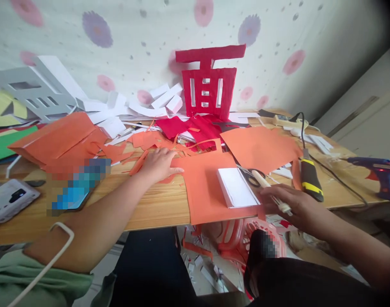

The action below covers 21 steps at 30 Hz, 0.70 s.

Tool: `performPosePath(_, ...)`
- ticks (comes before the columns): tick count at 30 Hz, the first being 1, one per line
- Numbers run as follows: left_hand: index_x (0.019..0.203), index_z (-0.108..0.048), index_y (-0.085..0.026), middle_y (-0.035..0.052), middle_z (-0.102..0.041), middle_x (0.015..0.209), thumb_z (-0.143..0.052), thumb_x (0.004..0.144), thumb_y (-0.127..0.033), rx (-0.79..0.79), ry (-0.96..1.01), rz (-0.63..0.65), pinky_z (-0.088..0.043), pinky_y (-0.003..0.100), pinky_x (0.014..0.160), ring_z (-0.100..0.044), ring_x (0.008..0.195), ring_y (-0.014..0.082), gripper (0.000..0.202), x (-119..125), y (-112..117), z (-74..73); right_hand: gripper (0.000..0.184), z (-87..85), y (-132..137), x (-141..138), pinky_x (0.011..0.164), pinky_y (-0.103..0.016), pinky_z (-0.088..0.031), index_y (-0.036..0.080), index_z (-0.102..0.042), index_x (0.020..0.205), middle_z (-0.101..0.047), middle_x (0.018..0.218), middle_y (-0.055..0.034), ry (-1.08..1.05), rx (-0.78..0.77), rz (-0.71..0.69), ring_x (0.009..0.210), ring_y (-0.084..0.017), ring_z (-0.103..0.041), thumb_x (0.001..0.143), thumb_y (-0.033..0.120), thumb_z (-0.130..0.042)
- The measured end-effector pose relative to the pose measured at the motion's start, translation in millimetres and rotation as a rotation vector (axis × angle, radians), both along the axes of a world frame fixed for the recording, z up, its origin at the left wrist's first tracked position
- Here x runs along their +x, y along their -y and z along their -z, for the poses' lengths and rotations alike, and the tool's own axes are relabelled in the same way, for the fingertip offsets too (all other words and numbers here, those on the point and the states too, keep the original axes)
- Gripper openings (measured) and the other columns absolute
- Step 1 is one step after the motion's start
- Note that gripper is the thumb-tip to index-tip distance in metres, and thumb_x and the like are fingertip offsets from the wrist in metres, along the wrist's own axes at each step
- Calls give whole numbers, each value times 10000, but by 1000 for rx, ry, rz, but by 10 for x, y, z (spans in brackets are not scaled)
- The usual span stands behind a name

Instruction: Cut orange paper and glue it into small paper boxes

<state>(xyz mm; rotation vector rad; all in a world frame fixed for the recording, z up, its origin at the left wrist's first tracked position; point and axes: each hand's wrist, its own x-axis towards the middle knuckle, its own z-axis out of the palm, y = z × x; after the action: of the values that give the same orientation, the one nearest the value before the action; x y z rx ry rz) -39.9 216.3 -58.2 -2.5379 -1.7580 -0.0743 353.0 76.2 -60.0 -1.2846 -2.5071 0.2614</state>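
Note:
My left hand (159,164) lies on the table among orange paper scraps (146,138), thumb stretched out beside the left edge of an orange sheet (204,183). Between the fingers of my right hand (290,204) is a pale stick-like tool (261,179) with a knobbed end; its exact kind is unclear. A shallow white paper box (238,187) rests on the orange sheet, just left of my right hand. Scissors with black handles (256,177) lie behind the pale tool, partly covered by it.
A red cut-out character (210,85) stands against the wall. A larger orange sheet (258,147), a black-yellow corded tool (310,179) and a blue glue gun (378,170) are rightward. Leftward are an orange folded piece (60,138), a blurred-out phone (76,189) and a white phone (14,200).

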Motion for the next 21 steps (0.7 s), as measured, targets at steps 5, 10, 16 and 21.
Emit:
performPosePath(5, 1148, -590, -197, 121, -598, 1178, -608, 772, -609, -25, 48, 51, -413, 433, 906, -517, 1140, 326, 558, -41, -24, 47, 260, 42, 54, 253, 687, -363, -587, 233, -596, 1147, -712, 1016, -86, 79, 105, 86, 840, -244, -711, 900, 271, -526)
performPosePath(10, 1057, -615, -207, 99, -624, 1140, -575, 827, -466, -4, 112, 78, -405, 402, 873, -549, 1088, 300, 349, -61, -74, 80, 251, 4, 81, 373, 738, -457, -564, 222, -616, 1122, -694, 1016, -119, 166, 257, 164, 915, -315, -680, 898, 254, -507)
performPosePath(16, 833, -612, -213, 28, -672, 881, -440, 862, -353, -121, 242, 172, -385, 307, 723, -588, 817, 202, 224, -164, -120, -9, 221, -135, 65, 178, 681, -383, -564, 252, -579, 1122, -708, 966, -86, 22, 318, 212, 815, -256, -697, 910, 233, -520)
performPosePath(21, 750, -602, -216, 5, -645, 752, -484, 816, -359, -250, 110, 166, -342, 291, 641, -565, 705, 179, 197, -441, -319, -171, 203, -158, 34, -74, 665, -325, -567, 229, -566, 1119, -709, 940, -83, -29, 230, 102, 798, -217, -700, 924, 238, -508)
